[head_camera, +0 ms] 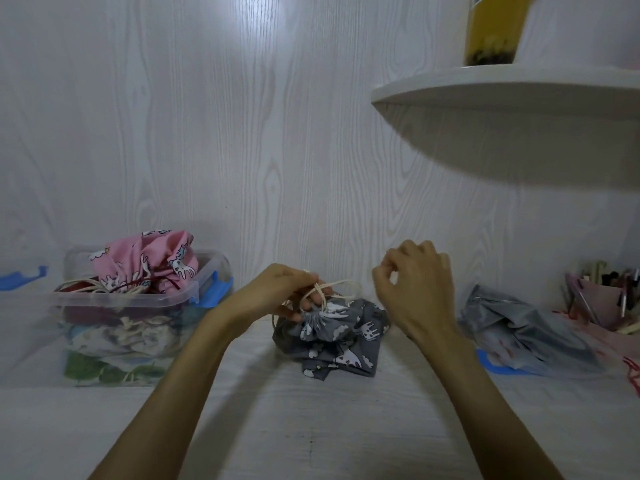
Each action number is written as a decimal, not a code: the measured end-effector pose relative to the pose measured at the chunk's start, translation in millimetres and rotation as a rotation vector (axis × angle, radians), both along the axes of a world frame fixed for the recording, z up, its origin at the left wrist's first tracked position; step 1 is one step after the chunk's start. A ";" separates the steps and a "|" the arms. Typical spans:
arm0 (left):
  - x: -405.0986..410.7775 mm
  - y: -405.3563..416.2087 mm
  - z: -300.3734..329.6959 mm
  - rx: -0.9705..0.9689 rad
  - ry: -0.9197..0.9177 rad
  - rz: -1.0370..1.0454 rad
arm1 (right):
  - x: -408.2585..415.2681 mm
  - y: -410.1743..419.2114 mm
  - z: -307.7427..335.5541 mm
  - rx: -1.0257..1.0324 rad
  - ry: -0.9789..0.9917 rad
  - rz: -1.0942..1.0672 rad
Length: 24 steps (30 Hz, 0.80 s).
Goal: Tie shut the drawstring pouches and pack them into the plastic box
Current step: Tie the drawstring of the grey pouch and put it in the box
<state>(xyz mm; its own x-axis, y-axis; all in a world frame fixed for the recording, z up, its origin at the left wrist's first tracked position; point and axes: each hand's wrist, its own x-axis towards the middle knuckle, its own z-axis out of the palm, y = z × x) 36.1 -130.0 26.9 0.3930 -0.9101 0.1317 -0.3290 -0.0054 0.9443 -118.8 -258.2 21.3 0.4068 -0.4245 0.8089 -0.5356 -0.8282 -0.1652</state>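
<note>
Under my hands I see the grey printed cotton-like pouch (341, 332), matt and creased, with a smooth cream cord (337, 285). Far left, the clear plastic box (138, 306) looks glossy, with a soft pink printed cloth pouch (149, 263) heaped on top. The white wood-grain table (311, 427) is matt; right, crinkled shiny plastic bag (526, 334)

At three o'clock, the pen holder (609, 303) is cut off by the right edge, its contents too blurred to name. At one o'clock the yellow container (493, 29) on the shelf (502, 88) runs past the top edge. At nine o'clock, a blue clip (20, 278) is cropped. The left hand (287, 292) hides the gathered neck of the grey pouch (332, 330). The plastic box (138, 306) blurs its lower pouches.
</note>
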 end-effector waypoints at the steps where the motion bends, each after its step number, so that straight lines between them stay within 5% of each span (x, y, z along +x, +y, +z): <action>1: 1.3 1.1 0.4 -0.004 0.010 -0.002 | -3.7 -3.4 1.5 0.069 -0.044 0.004; 4: 1.5 0.9 2.3 -0.004 -0.004 -0.035 | -13.8 -7.6 8.5 0.583 -0.133 0.411; 6: -1.8 -1.3 2.9 0.013 -0.030 -0.044 | -13.2 0.6 11.6 0.825 0.077 0.631; 9: -1.1 -2.9 0.7 0.025 -0.040 -0.045 | -0.8 6.7 2.1 0.684 0.270 0.624; 17: 15.4 4.6 -7.5 0.054 0.052 0.003 | -22.8 8.5 29.2 0.935 -0.082 0.878; 21: 10.1 4.0 -4.6 0.025 0.127 -0.032 | -35.6 3.2 35.8 0.758 0.183 0.440; 24: 2.6 2.4 -2.3 0.026 0.123 -0.072 | -28.3 7.7 31.9 0.607 0.119 0.365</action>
